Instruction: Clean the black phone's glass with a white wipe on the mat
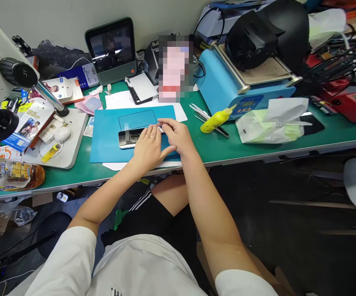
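Note:
My left hand lies flat with its fingers stretched over a phone, covering its right part. The phone's exposed face is dark with reflected streaks, and a pale translucent strip crosses near its left end. My right hand is at the phone's right end, thumb and forefinger close together in a pinch. A small white edge shows by those fingertips, but what they hold is not clear. Just beyond the phone lies a clear sheet with a thin black outline. All this rests on a blue mat.
At left, a microscope stands near phone boxes and a bottle. A screen device is behind the mat. To the right are tweezers, a yellow bottle, a tissue pack and a blue machine.

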### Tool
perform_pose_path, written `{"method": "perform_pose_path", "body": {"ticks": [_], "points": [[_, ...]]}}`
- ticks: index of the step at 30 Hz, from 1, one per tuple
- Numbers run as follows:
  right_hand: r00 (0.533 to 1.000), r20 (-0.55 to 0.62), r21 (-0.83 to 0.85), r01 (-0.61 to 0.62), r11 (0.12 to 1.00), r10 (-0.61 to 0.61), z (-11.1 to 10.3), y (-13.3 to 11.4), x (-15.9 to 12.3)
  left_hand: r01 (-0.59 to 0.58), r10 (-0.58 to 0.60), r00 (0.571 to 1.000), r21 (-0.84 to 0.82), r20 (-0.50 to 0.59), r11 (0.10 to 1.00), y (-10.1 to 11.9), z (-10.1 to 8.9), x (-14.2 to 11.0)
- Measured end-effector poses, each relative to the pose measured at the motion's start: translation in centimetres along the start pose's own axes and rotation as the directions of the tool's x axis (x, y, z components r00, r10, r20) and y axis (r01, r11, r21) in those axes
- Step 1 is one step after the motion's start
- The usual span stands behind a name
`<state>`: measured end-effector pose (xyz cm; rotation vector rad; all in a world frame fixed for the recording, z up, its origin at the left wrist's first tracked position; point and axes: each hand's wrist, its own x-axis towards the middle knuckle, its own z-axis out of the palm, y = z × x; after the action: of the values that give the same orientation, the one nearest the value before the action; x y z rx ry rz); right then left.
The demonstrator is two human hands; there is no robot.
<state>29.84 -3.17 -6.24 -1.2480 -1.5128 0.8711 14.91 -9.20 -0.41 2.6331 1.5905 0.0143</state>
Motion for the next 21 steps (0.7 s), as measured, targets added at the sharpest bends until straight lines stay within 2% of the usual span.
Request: {"method": "perform_pose_path", "body": {"ticks": [2,7,14,19,21], "points": [[1.000,-0.011,0.001,0.001,1.000,-0.001,0.0,0.1,0.0,0.012,-0.012,1.000,0.004,0.004,1.000,0.2,-0.1,-0.1],[1.000,-0.008,-0.006,0.004,1.000,-0.004,0.1,0.0,-0.1,-0.003,0.003,1.000,0.001,-0.014,1.000,0.4,0.3,-2.1],[1.000,0.000,-0.016,-0.024,1.000,0.024,0.1,-0.4,-0.1,0.021,-0.021,1.000,-0.012,-0.020,1.000,-0.5,0.2,-0.9],[1.000,0.006,-0.035,-0.012,0.999,0.013,0.0,-0.4,-0.2,-0.015,0.015,0.999,-0.002,-0.041,1.000,-0.2,0.7,-3.0],[1.000,0.010,-0.037,-0.010,0.999,0.011,0.0,-0.3,-0.3,-0.032,0.032,0.999,-0.008,-0.039,0.999,-0.2,0.7,-3.0]]}}
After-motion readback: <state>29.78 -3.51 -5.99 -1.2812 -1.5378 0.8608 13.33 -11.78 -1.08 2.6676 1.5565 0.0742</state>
